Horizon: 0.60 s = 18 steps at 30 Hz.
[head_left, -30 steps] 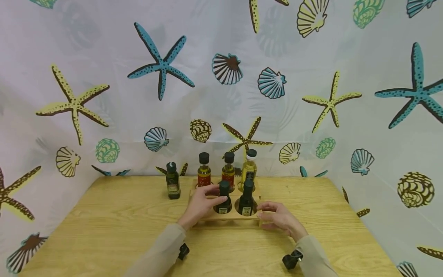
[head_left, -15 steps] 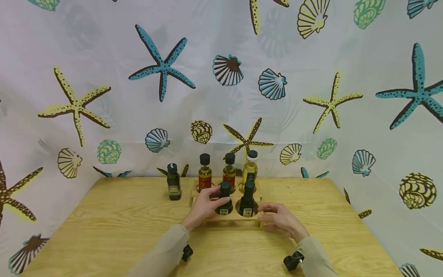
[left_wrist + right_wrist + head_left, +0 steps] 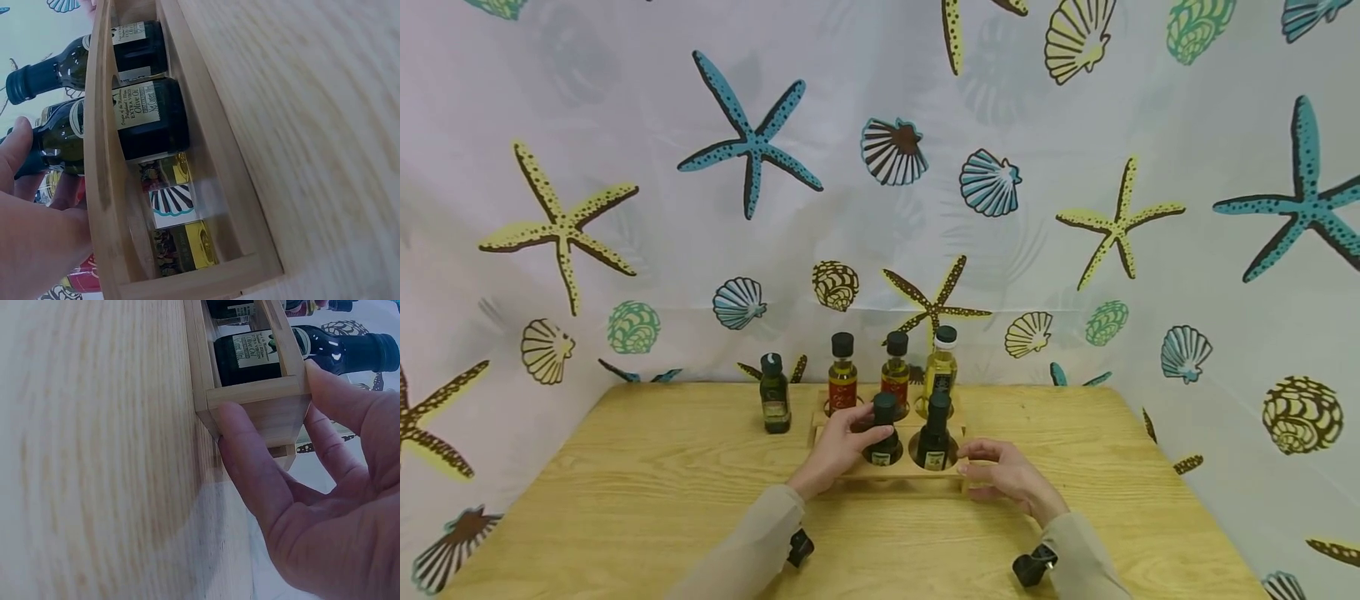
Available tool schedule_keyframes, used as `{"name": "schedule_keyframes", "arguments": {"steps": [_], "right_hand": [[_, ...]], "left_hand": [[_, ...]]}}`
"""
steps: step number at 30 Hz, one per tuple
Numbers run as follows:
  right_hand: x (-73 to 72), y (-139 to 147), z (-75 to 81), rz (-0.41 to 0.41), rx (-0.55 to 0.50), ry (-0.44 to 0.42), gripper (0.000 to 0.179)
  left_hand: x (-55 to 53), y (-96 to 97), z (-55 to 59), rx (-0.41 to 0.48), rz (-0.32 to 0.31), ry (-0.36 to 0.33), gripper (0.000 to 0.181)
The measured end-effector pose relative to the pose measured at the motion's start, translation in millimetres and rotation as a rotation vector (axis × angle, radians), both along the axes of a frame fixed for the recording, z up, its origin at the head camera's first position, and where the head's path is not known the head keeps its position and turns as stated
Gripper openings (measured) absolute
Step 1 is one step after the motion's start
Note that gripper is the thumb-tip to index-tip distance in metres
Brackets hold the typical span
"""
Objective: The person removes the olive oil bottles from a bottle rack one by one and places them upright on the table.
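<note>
My left hand [image 3: 837, 447] grips the neck of a dark olive oil bottle [image 3: 147, 119] that stands upright in a hole of the two-tier wooden bottle rack [image 3: 910, 477]. Thumb and fingers lie on either side of the neck. A second dark olive oil bottle [image 3: 935, 442] stands to its right in the same front row. At the rack's right end, my right hand [image 3: 1011, 479] holds the end panel, with fingertips on its upper and lower corners in the right wrist view. My left hand hides the front row's left part in the head view.
In the rack's back row stand two red-labelled oil bottles [image 3: 842, 379] [image 3: 895, 375] and a pale yellow oil bottle [image 3: 941, 371] with a black-and-white cap. Another dark green bottle [image 3: 776, 396] stands on the wooden table [image 3: 662, 483] left of the rack. A patterned curtain [image 3: 880, 233] hangs behind.
The view shifts very slightly. Both hands keep their places, the left on the bottle's neck and the right at the rack's end; no bottle visibly moves.
</note>
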State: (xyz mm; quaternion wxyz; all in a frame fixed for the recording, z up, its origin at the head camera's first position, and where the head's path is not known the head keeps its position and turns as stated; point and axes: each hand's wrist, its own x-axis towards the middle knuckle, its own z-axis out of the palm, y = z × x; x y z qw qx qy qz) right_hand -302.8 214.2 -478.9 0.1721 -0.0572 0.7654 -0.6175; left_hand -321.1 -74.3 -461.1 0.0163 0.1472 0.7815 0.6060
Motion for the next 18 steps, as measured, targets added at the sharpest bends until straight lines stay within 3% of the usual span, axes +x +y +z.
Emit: {"name": "schedule_keyframes", "arguments": {"steps": [7, 18], "right_hand": [[-0.2, 0.6, 0.3, 0.008, -0.007, 0.001, 0.043], [1.2, -0.3, -0.2, 0.002, 0.014, -0.001, 0.041]], "left_hand": [[-0.7, -1.2, 4.8, 0.000, -0.011, 0.005, 0.039], [2.7, -2.8, 12.7, 0.010, 0.023, 0.041, 0.037]]}}
